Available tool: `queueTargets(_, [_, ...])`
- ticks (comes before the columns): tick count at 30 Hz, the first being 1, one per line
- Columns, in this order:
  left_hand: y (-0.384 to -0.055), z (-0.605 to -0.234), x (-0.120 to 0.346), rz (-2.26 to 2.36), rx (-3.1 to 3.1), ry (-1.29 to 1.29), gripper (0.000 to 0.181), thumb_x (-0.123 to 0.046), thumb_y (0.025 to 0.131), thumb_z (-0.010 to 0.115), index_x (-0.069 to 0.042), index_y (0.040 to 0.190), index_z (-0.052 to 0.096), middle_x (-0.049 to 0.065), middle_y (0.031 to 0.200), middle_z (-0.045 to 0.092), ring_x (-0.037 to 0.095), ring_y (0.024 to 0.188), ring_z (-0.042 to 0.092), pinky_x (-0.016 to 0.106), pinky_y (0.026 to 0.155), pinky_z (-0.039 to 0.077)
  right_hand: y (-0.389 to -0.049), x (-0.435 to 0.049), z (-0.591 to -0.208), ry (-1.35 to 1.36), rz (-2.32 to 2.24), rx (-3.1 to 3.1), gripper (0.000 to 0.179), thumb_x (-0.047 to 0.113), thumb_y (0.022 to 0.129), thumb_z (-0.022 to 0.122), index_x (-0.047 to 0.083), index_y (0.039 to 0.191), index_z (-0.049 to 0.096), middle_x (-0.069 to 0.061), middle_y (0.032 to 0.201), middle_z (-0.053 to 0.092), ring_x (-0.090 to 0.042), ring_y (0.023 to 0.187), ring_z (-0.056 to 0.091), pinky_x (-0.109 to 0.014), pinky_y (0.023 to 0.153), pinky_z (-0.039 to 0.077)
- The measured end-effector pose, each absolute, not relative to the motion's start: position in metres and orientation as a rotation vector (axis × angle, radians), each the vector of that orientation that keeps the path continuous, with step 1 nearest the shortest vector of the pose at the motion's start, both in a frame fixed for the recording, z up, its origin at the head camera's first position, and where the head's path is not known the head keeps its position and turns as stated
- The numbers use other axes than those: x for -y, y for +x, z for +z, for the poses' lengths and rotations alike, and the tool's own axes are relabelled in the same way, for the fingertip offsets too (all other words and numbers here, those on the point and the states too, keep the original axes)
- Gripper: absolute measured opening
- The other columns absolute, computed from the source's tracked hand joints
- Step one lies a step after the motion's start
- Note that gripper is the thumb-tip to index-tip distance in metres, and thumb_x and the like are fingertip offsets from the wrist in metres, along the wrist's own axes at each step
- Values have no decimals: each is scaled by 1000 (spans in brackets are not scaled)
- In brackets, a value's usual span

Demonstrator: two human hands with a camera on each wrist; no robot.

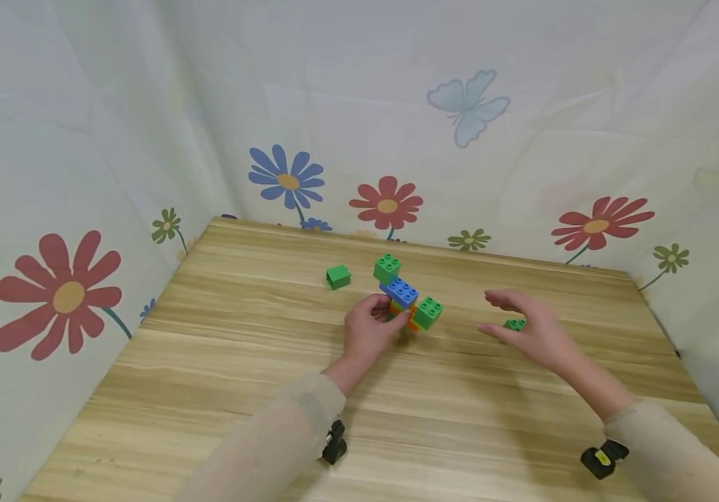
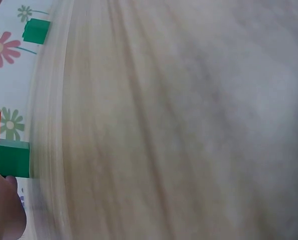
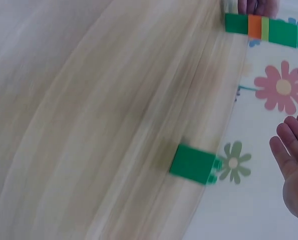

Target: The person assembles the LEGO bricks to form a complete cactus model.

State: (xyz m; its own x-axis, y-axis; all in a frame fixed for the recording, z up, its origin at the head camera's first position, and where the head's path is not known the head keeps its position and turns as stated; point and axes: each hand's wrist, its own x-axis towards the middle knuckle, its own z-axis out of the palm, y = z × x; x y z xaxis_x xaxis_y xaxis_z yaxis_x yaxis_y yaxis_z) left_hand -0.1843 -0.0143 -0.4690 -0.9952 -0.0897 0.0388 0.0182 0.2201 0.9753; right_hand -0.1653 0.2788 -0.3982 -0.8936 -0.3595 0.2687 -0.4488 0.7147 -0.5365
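Observation:
My left hand (image 1: 365,333) grips a cluster of joined toy building blocks in the head view, thumb at its near side. A blue block (image 1: 402,293) sits on top in the middle of the cluster, with a green block (image 1: 387,269) at the far end and another green block (image 1: 429,313) on the right. Orange and yellow-green layers show lower down. To the right, my right hand (image 1: 541,333) is held with thumb and fingers apart, nothing between them. A studded green block (image 3: 194,164) stands on the table beyond that hand, partly hidden by it in the head view.
Another green block (image 1: 337,277) lies on its side, left of the cluster. The wooden table (image 1: 259,328) ends at a pale curtain (image 1: 346,84) printed with flowers and a butterfly. Small black devices (image 1: 335,443) are worn at both wrists.

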Motion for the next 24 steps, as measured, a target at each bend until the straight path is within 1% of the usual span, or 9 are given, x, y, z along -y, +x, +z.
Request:
queueTargets(4, [-185,-469,14,-1924,2380,67,31,-21,90,89,-9,115,76,7,118,76,23,112,71,35,99,62,-165,-294,-395,668,882,2807,63,21,92,88,-1,145,61,-24,139,67,-47,123,66,-69,98,55])
queueTargets(8, [-185,-470,14,-1934,2376,71,31,-22,90,89,-9,115,76,7,118,76,23,112,71,35,99,62,-164,-308,-393,703,832,2830,70,21,90,89,-2,149,58,-25,143,64,-50,127,62,-70,99,53])
queueTargets(12, [-185,-471,15,-1922,2380,64,31,-23,90,89,-10,115,76,6,117,76,22,111,72,34,99,62,-166,-319,-394,705,814,2883,77,24,89,89,-2,152,54,-26,149,59,-53,130,58,-72,101,50])
queueTargets(15, [-185,-472,15,-1913,2387,59,31,-23,90,89,-10,115,76,5,117,76,21,111,72,33,98,62,-167,-327,-397,692,813,2906,79,25,89,90,-3,153,52,-28,150,57,-55,129,57,-74,100,50])
queueTargets(20, [-186,-473,15,-1916,2396,60,31,-23,90,89,-10,116,76,4,118,76,21,111,71,33,98,62,-171,-338,-406,677,805,2912,80,24,88,90,-5,152,52,-30,149,57,-56,129,57,-72,102,50])
queueTargets(24, [-186,-473,15,-1917,2387,59,31,-22,90,89,-10,115,76,5,117,76,21,110,72,33,98,62,-175,-344,-410,664,833,2949,84,25,88,90,-6,154,49,-31,152,53,-55,135,53,-69,106,45])
